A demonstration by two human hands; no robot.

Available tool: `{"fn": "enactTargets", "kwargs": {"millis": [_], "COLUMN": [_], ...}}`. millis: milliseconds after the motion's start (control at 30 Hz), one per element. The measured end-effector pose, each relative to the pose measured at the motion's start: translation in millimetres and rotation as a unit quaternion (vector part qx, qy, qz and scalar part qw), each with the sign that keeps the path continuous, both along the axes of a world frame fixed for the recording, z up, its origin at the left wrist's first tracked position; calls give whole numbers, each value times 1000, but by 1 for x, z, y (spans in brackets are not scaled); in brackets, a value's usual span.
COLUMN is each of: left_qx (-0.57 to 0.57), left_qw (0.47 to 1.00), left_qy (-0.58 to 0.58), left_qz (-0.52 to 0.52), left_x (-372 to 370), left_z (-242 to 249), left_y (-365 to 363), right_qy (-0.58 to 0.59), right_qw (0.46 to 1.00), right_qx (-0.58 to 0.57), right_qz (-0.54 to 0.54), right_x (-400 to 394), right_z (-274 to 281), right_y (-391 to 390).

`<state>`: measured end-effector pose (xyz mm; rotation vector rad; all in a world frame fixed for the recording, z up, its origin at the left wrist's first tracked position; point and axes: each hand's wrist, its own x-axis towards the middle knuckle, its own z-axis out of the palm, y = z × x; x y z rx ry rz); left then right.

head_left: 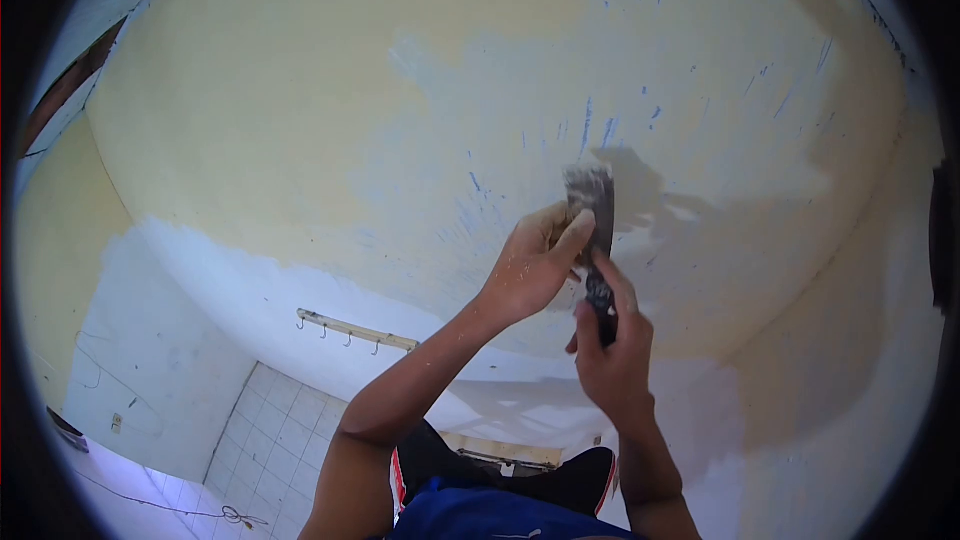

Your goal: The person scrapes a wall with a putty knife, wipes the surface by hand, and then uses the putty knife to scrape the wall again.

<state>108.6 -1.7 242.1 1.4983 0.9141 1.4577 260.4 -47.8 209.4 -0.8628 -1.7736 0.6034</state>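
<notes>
Wall (pixel 300 90): dull yellow over much of its face, with a paler worn patch towards the middle, short blue streaks and flecks across that patch, and a white band along its lower edge.
Scraper (pixel 604 223): in both hands, in front of the worn patch, blade end up and dark handle down; whitish matter covers the blade's tip, which looks slightly blurred, so whether it touches the wall I cannot tell.
Left hand (pixel 535 265): at the blade, thumb laid on its face and fingers bent behind, pinching it; pale specks dot the back of the hand and the forearm.
Right hand (pixel 615 350): below the left, closed around the handle between thumb and fingers, the index finger reaching up along it.
Shadow (pixel 650 190): of hands and tool, on the wall just to the right of the blade.
Rack (pixel 350 330): a narrow strip with hooks, on the wall's white band, left of the hands.
Tiles (pixel 275 430): pale squares, below and left of the rack.
Socket (pixel 117 424): on the white side wall, near its lower edge.
Cable (pixel 180 511): thin and dark, looped at one end, at the lower left.
Shirt (pixel 480 515): blue, above dark shorts with red and white trim.
</notes>
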Motion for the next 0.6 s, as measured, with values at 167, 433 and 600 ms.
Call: {"fn": "enactTargets", "kwargs": {"millis": [167, 433, 600], "left_qx": [1, 12, 489], "left_qw": [999, 992, 757], "left_qy": [-25, 51, 234], "left_qz": [24, 111, 364], "left_x": [-13, -37, -46], "left_z": [23, 58, 61], "left_y": [10, 17, 25], "right_qy": [-28, 207, 139], "right_qw": [994, 925, 958], "right_qx": [105, -223, -170], "right_qz": [17, 227, 185], "right_x": [-12, -38, -46], "right_z": [21, 51, 46], "right_y": [22, 37, 44]}}
